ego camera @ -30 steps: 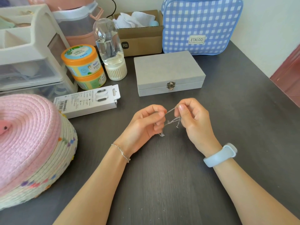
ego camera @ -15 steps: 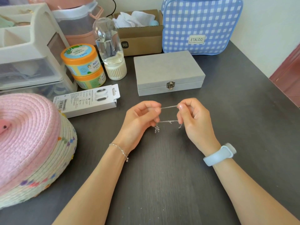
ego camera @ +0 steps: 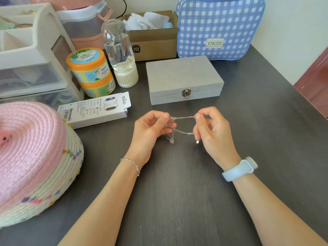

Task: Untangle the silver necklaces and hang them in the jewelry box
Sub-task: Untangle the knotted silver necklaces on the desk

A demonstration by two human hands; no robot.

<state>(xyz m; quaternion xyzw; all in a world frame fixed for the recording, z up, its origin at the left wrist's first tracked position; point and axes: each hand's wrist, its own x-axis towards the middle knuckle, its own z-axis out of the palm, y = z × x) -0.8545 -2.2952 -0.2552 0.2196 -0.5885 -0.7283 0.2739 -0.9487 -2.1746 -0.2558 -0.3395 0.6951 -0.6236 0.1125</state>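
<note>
Thin silver necklaces [ego camera: 182, 117] stretch in the air between my two hands, just above the dark table. My left hand [ego camera: 150, 128] pinches one end, and a tangled bunch with small pendants [ego camera: 171, 139] dangles below its fingertips. My right hand [ego camera: 211, 128] pinches the other end; a lower strand [ego camera: 184, 132] runs into its fingers and a small bead hangs under it. Behind the hands lies the grey velvet jewelry box [ego camera: 182, 77], lid closed and clasp facing me.
A white cardboard package [ego camera: 95, 110] lies left of the hands. A pink woven basket [ego camera: 33, 157] fills the near left. Behind stand two orange-lidded jars [ego camera: 90, 71], a clear bottle [ego camera: 120, 52], a plastic drawer unit [ego camera: 30, 54], a cardboard box [ego camera: 152, 41] and a blue checked bag [ego camera: 220, 27].
My hands have drawn apart, pulling the chains from a tight bunch into two stretched strands. The dangling pendants now hang nearer my left hand.
</note>
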